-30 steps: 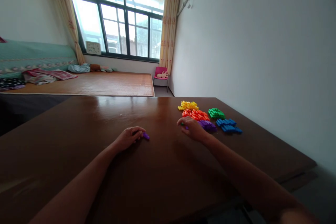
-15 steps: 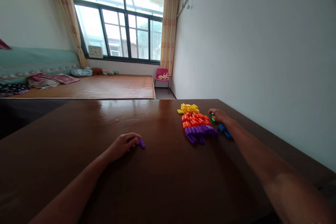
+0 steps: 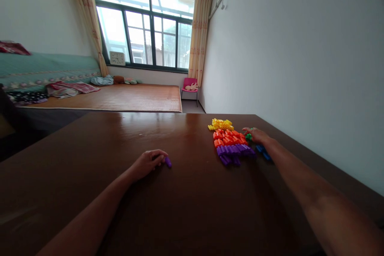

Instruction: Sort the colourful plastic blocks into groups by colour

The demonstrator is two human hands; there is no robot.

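Note:
On the brown table, my left hand (image 3: 151,162) is closed with its fingertips on a small purple piece (image 3: 168,162). To the right lie several small pieces grouped by colour: yellow (image 3: 221,124) at the back, orange-red (image 3: 229,137) in the middle, purple (image 3: 235,152) at the front. My right hand (image 3: 255,133) reaches over green pieces (image 3: 249,137) beside the orange-red group; its fingers are stretched out to the left, and its palm partly hides the green. Blue pieces (image 3: 263,152) lie just in front of the right wrist.
The table (image 3: 186,208) has its far edge beyond the yellow pieces. A white wall (image 3: 294,68) runs along the right. Farther back are a low bed (image 3: 141,98), a window and a pink chair (image 3: 190,84) with a soft toy.
The view has shifted slightly, moving everything to the right. My right hand's fingers have spread, and the green piece that was at its fingertips now lies beneath the hand among other green.

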